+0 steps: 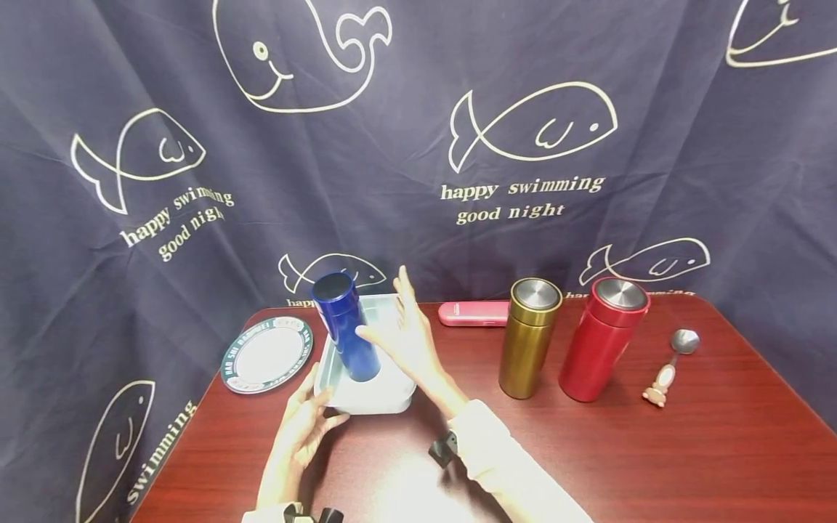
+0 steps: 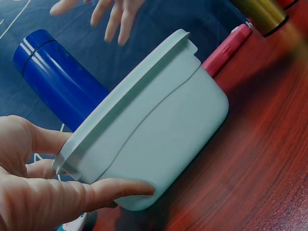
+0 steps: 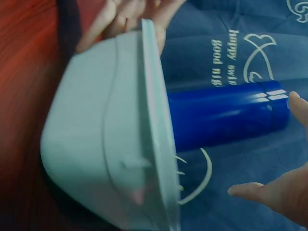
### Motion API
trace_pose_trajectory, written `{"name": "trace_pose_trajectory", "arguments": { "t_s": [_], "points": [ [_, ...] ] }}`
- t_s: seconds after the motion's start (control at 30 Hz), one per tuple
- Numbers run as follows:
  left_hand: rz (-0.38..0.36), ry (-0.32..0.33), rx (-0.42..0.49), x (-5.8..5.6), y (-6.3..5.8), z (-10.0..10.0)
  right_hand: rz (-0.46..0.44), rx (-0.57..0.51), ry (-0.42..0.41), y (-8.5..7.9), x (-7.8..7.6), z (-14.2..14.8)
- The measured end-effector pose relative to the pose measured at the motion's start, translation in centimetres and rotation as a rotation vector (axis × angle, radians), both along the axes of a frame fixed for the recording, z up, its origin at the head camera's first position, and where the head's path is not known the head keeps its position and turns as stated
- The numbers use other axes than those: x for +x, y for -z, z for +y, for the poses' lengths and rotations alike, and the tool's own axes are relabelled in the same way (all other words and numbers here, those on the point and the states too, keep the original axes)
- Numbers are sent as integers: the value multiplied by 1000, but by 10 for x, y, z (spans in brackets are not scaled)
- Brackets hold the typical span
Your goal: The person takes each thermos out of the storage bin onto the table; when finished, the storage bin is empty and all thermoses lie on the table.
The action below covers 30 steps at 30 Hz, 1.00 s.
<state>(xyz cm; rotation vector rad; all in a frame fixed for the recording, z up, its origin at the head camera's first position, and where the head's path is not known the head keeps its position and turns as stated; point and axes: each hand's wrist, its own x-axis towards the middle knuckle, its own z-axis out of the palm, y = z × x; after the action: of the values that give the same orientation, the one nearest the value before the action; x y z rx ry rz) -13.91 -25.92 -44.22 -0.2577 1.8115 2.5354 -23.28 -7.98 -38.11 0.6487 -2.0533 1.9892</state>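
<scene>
A pale green plastic bin (image 1: 379,407) stands on the table left of centre. Inside it a blue thermos (image 1: 353,338) stands upright, its top well above the rim. My left hand (image 1: 304,421) holds the bin's near left corner; in the left wrist view the thumb (image 2: 127,186) lies along the outer wall, with other fingers by the rim. Over the bin's right side is my right hand (image 1: 408,341), fingers extended and spread, holding nothing. The right wrist view shows its fingertips close to the thermos lid, seemingly apart from it. The thermos base is hidden in the wrist views.
Left of the bin lies a green-rimmed white plate (image 1: 267,356). A pink case (image 1: 474,314) lies behind, by the curtain (image 1: 418,145). Farther right stand a gold thermos (image 1: 528,341) and a red thermos (image 1: 600,345), then a spoon (image 1: 668,370) with a bear-shaped handle end.
</scene>
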Motion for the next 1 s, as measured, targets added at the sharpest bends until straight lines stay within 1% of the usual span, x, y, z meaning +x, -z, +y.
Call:
{"name": "trace_pose_trajectory", "arguments": {
  "t_s": [0.1, 0.27, 0.37, 0.43, 0.53, 0.77, 1.0],
  "points": [
    [-4, -2, -3, 0, -1, 2, -33, 35, -11, 5, -3, -13],
    [4, 3, 2, -1, 0, 2, -17, 147, 3, 14, -8, -30],
    [2, 5, 10, -1, 2, 1, -21, 177, -4, 16, -9, -39],
    [0, 4, 11, -1, 3, 0, -19, 167, -25, 16, -9, -44],
    [-2, -3, 3, -2, 4, 0, 7, 154, -34, 17, -12, -50],
    [-3, 6, -7, -2, 2, 0, 43, 103, 8, 22, -16, -53],
    [-14, -8, -18, -1, 1, 2, 47, 85, 13, 21, -14, -51]
  ]
}}
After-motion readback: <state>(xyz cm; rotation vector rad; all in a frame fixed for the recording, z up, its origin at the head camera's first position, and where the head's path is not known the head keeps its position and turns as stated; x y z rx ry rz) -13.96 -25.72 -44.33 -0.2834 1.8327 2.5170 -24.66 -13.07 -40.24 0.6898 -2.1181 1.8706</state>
